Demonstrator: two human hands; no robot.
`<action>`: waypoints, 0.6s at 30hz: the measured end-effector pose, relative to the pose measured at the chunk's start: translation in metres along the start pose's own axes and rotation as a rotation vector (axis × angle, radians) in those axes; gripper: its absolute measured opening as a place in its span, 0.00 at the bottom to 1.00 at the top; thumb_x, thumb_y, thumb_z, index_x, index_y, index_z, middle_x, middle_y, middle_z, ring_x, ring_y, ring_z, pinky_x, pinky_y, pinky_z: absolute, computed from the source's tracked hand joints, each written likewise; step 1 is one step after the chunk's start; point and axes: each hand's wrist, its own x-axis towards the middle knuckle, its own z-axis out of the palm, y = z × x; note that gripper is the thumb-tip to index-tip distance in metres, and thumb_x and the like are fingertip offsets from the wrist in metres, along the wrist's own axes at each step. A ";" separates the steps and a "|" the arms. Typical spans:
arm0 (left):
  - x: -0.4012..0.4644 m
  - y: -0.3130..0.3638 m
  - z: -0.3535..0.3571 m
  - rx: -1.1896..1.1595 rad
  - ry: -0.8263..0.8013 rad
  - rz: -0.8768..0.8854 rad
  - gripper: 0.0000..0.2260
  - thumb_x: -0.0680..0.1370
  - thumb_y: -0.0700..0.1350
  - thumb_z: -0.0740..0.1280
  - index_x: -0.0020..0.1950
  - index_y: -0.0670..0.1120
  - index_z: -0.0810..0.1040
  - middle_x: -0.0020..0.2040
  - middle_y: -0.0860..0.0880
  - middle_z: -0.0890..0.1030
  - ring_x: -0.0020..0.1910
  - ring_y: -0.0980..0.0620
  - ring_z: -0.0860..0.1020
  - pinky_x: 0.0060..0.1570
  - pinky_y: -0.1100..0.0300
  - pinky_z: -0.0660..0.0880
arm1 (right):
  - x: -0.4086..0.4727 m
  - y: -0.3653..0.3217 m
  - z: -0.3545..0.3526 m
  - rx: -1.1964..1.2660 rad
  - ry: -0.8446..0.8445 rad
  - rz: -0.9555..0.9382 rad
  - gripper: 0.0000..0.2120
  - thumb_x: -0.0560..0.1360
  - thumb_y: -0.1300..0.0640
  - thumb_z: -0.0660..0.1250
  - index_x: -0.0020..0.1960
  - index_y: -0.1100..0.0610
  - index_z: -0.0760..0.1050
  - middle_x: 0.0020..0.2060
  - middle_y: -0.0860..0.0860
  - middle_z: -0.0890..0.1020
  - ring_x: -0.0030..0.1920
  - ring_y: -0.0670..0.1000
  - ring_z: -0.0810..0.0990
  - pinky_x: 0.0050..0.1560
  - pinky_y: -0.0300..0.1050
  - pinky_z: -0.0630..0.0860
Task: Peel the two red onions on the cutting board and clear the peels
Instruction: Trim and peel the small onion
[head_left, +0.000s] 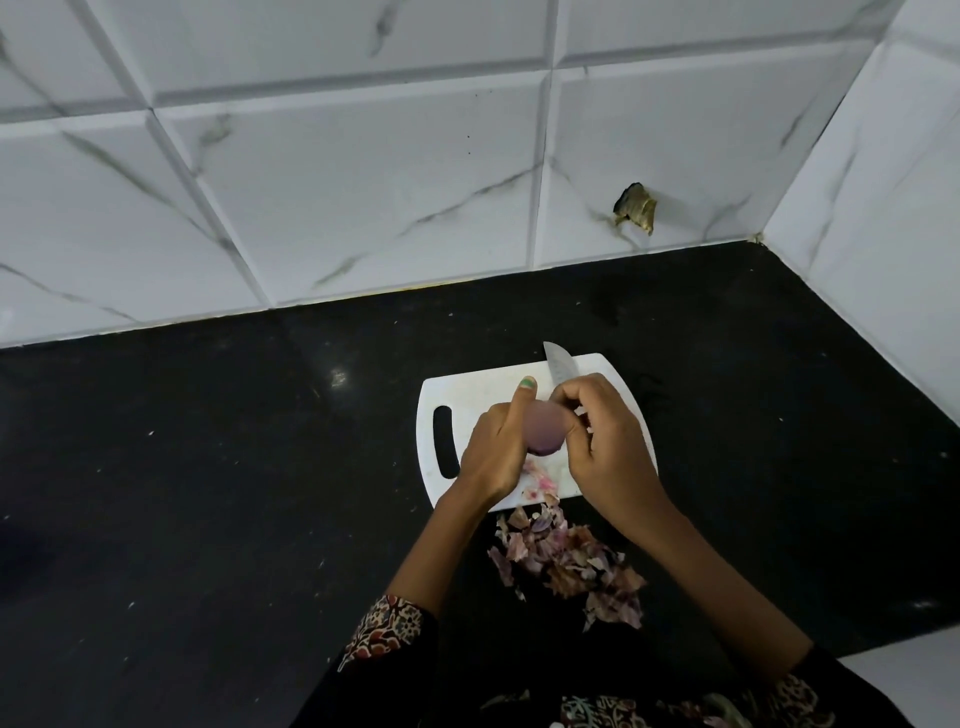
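The red onion (543, 428) sits between my two hands, held above the middle of the white cutting board (480, 387), its smooth purple side turned up toward me. My left hand (496, 447) grips it from the left, fingers curled under and round it, thumb (523, 395) stretched up along its far edge with a green-painted nail. My right hand (605, 436) closes on it from the right, fingers bent in against its top and side, and the same hand holds the knife (561, 364), whose blade points up and away past my knuckles toward the wall. I see only this one onion; whether a second lies hidden under my hands I cannot tell. On the near edge of the board, just below the onion, lie a few pink scraps (540, 480). Off the board, on the black tabletop (208, 467) just beside its near edge, a loose heap of dry peels (569, 558) lies between my forearms. Grey-veined white tiles (363, 182) rise behind the tabletop.
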 end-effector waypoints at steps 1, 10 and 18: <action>0.000 -0.001 0.001 0.002 0.024 0.007 0.35 0.74 0.69 0.49 0.37 0.39 0.76 0.32 0.43 0.79 0.34 0.42 0.76 0.42 0.42 0.73 | -0.001 -0.001 0.002 0.025 0.022 0.033 0.06 0.75 0.64 0.58 0.48 0.61 0.73 0.43 0.49 0.74 0.43 0.42 0.71 0.46 0.27 0.68; -0.005 0.003 -0.005 0.141 0.118 0.152 0.32 0.75 0.67 0.44 0.41 0.49 0.81 0.37 0.53 0.83 0.40 0.59 0.81 0.46 0.47 0.76 | -0.001 -0.006 -0.004 0.069 0.022 -0.022 0.06 0.74 0.59 0.68 0.48 0.60 0.79 0.43 0.48 0.78 0.44 0.44 0.78 0.45 0.34 0.75; -0.005 0.004 0.001 -0.008 0.043 0.209 0.27 0.74 0.65 0.51 0.45 0.43 0.75 0.35 0.60 0.80 0.38 0.62 0.79 0.47 0.52 0.76 | -0.001 -0.004 0.001 -0.016 0.115 -0.030 0.03 0.75 0.65 0.64 0.46 0.62 0.76 0.43 0.51 0.77 0.44 0.44 0.75 0.44 0.31 0.73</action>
